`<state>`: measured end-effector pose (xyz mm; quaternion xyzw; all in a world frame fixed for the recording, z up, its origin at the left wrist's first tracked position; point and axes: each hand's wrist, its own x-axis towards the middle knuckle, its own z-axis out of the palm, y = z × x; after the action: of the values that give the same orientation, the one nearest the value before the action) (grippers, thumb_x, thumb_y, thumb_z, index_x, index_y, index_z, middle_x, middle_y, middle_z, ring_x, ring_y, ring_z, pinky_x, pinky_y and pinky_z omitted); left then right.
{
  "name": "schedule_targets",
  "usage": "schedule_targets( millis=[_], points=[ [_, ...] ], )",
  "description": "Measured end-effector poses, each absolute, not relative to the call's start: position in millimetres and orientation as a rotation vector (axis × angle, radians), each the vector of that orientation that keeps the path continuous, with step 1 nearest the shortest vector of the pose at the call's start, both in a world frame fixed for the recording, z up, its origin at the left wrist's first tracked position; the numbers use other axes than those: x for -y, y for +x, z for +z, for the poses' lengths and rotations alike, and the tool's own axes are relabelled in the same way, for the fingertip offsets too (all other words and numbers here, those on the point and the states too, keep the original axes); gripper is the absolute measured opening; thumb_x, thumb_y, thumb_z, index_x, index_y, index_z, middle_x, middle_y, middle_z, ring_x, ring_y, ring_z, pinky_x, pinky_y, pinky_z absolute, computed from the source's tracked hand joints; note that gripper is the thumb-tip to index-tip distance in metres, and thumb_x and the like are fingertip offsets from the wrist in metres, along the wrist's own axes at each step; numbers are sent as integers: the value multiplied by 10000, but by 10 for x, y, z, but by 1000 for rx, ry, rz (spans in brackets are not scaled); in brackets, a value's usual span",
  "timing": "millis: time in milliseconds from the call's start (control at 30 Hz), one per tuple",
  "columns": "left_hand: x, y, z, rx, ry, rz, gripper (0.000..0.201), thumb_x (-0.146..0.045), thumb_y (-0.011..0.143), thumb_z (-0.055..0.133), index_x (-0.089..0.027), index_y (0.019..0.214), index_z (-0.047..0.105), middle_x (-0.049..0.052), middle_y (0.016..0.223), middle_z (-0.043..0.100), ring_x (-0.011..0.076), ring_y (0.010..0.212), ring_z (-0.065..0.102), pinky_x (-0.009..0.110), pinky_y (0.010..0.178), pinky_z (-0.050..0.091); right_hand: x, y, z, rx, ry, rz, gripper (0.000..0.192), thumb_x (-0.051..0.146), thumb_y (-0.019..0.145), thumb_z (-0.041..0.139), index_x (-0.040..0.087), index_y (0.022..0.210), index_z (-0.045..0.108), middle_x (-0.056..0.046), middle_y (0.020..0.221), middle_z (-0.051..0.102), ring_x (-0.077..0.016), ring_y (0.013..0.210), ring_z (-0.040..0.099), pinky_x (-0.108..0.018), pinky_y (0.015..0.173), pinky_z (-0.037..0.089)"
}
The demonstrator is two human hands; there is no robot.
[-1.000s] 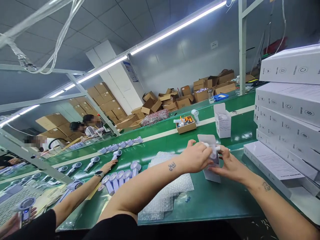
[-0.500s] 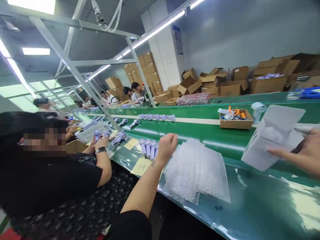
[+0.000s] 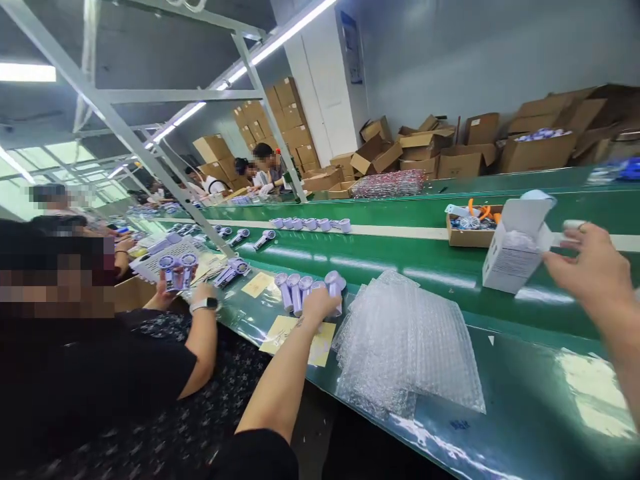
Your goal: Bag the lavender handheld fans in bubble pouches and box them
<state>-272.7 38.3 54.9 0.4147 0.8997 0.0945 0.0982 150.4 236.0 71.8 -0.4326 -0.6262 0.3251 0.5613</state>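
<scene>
My left hand [image 3: 320,303] is closed on a pale purple handheld fan [image 3: 335,283], at the end of a row of similar fans [image 3: 295,288] on the bench. My right hand [image 3: 590,260] is at the right with thumb and fingers apart, its thumb tip close to the white box [image 3: 513,257]. That box stands upright on the green belt with its lid up and clear wrapping inside. A small whitish rounded piece [image 3: 574,225] shows by my right fingertips; I cannot tell what it is. Bubble-wrap bags [image 3: 405,340] lie stacked between my hands.
A co-worker [image 3: 100,360] sits at my left holding two fans. Behind the white box stands a small carton [image 3: 473,237] of parts. More fans [image 3: 310,225] line the belt. Yellow paper sheets [image 3: 277,333] lie beside the fan row. Open cartons [image 3: 425,157] are piled along the wall.
My left hand has lowered onto a fan and closed on it. The white box, tilted by my right hand before, now stands upright on the belt. The view has shifted slightly.
</scene>
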Motion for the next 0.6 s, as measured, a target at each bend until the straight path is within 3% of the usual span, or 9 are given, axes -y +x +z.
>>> schedule_targets(
  millis=[67,133,167,233,333,433,500,600],
  points=[
    [-344,-2598,633,-2592,1268,366,411,-493,786,480,-147,578,557,61,557,563,197,620,596,245,513,355,-1792,1238,729,1373,-1213,976,260,465,755,617,271,912,543,-89,979,646,-318,954,617,-551,855,486],
    [-292,-2279,667,-2429,1300,560,483,-556,810,418,-152,581,550,15,485,495,144,503,530,226,450,313,-1281,890,641,1461,-1173,1327,334,528,710,645,218,817,584,-108,856,680,-297,752,664,-518,686,557],
    [-260,-2060,665,-2306,1314,672,492,-573,810,417,-151,600,557,0,473,479,125,463,498,219,430,301,-1082,724,578,1413,-1042,1702,362,539,725,636,209,865,587,-125,947,683,-294,822,669,-507,724,559],
    [-183,-1577,634,-1997,1391,822,487,-580,816,429,-146,660,584,-11,483,495,108,432,474,211,419,313,-819,491,456,1200,-814,2052,362,521,748,633,209,925,577,-119,1045,671,-274,907,662,-479,781,557],
    [-55,-993,552,-1635,1854,697,476,-547,887,360,-159,816,625,25,645,615,137,582,569,233,540,411,-695,525,360,895,-802,1972,246,410,785,632,210,916,572,-65,899,688,-225,806,676,-426,761,578],
    [25,-764,436,-1501,2556,359,402,-506,872,454,-142,940,612,109,908,637,236,885,579,337,744,437,-659,962,344,734,-914,1783,232,297,761,680,242,962,579,-6,837,675,-177,707,668,-344,657,606],
    [28,-737,337,-1391,2877,44,271,-354,859,517,-103,914,605,142,922,612,269,923,551,374,771,418,-583,1329,316,652,-950,1771,299,255,736,707,265,1009,586,1,897,676,-164,739,666,-299,636,608],
    [-43,-706,204,-1315,2920,-196,144,-129,833,462,-100,830,604,127,851,606,239,846,554,347,713,411,-360,1788,194,494,-992,1844,353,230,702,733,250,1031,606,-23,963,680,-174,802,667,-291,682,610]
  ],
)
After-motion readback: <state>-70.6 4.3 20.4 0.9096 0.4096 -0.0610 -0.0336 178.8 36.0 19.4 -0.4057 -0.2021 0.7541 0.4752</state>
